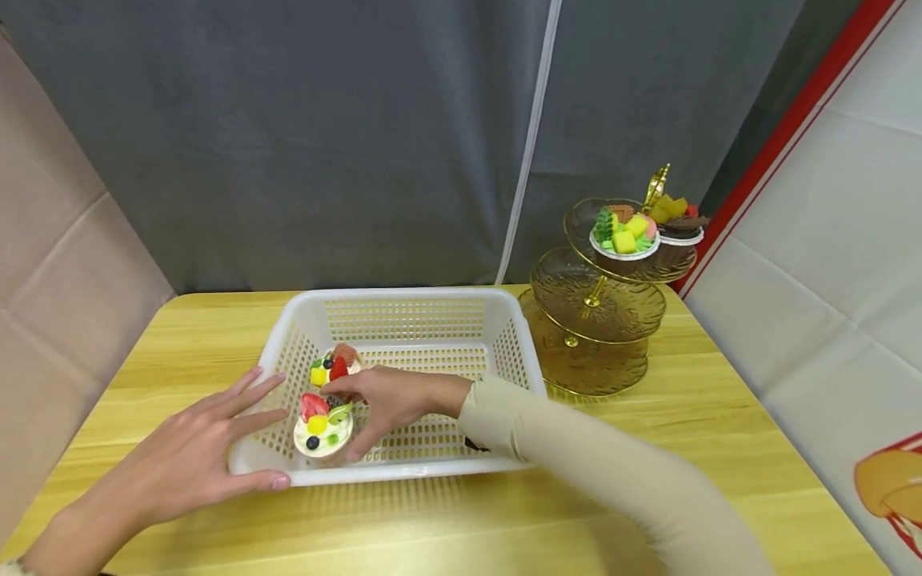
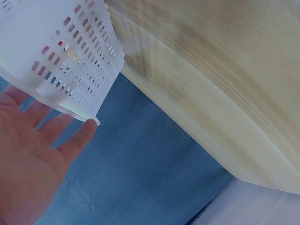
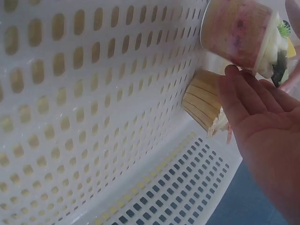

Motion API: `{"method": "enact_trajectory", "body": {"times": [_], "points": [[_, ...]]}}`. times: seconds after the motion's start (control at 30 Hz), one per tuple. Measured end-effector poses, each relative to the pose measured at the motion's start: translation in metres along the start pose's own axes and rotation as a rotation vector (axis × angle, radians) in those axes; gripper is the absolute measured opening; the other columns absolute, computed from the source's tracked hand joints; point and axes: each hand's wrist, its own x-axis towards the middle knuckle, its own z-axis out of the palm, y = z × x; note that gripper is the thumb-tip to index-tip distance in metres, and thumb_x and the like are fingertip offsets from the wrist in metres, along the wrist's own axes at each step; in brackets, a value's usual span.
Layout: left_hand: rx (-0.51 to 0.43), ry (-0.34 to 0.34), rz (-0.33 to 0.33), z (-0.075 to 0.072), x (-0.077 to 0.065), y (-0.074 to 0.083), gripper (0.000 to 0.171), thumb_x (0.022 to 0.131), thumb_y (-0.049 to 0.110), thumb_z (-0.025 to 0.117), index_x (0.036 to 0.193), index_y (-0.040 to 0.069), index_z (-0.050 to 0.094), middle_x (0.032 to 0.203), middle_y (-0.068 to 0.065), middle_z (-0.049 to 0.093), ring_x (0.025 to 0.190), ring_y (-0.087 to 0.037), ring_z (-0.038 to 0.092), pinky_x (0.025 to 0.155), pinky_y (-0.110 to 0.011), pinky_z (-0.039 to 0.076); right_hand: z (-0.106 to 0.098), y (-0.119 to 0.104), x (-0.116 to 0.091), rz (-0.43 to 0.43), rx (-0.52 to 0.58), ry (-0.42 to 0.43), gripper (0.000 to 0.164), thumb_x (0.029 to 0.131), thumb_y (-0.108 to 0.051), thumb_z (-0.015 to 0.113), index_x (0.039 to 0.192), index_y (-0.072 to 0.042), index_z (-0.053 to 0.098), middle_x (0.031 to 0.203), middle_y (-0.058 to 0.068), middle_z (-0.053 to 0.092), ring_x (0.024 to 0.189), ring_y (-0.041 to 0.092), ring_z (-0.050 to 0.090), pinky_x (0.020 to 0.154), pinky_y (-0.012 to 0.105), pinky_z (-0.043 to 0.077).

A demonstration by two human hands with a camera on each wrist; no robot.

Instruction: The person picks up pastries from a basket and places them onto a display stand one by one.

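A white plastic basket [image 1: 421, 474] holds two fruit-topped dessert cups. The nearer cup [image 1: 317, 440] has white cream, a strawberry, a yellow cube and a blueberry; its pink-stained wall shows in the right wrist view. Behind it sits the second cup [image 1: 338, 368], with a biscuit and a red berry on top and a ridged tan wrapper [image 3: 202, 101]. My right hand [image 1: 392, 400] reaches into the basket, its fairly straight fingers at the nearer cup's side and its thumb by the rim. My left hand [image 1: 194, 448] rests spread over the basket's left rim.
A gold three-tier stand [image 1: 598, 312] stands right of the basket. Its top tier carries a green-and-yellow fruit cup [image 1: 623, 240] and a dark cup [image 1: 677, 228]. The wooden table [image 1: 403, 532] ends at a grey curtain [image 1: 324, 144] behind.
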Motion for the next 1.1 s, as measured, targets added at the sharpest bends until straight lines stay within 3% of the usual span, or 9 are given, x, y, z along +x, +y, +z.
{"method": "enact_trajectory", "body": {"times": [0.5,0.8,1.1], "points": [[-0.001,0.003,0.006,-0.001,0.000,0.000,0.074,0.069,0.072,0.074,0.123,0.022,0.073,0.150,-0.007,0.049,0.140,-0.033,0.041,0.083,-0.059,0.050,0.006,0.000,0.013,-0.030,-0.095,0.012,0.080,0.078,-0.026,0.087,0.145,-0.009,0.048,0.133,-0.005,0.060,0.114,-0.002,0.052,0.099,0.012,0.036],[-0.004,0.004,0.005,-0.001,0.000,0.001,0.072,0.069,0.072,0.075,0.119,0.020,0.074,0.149,-0.007,0.049,0.140,-0.034,0.041,0.083,-0.059,0.050,0.009,-0.004,0.014,0.019,-0.127,0.034,0.073,0.075,-0.028,0.088,0.136,-0.010,0.052,0.119,-0.007,0.063,0.100,-0.002,0.055,0.090,0.010,0.039],[0.001,-0.003,-0.002,-0.001,0.000,0.001,0.074,0.069,0.073,0.074,0.120,0.019,0.074,0.150,-0.006,0.049,0.139,-0.035,0.042,0.083,-0.059,0.050,0.009,-0.004,0.010,-0.017,-0.035,0.034,0.063,0.073,-0.022,0.089,0.123,-0.012,0.051,0.107,-0.010,0.061,0.095,-0.001,0.056,0.087,0.011,0.042]]}}
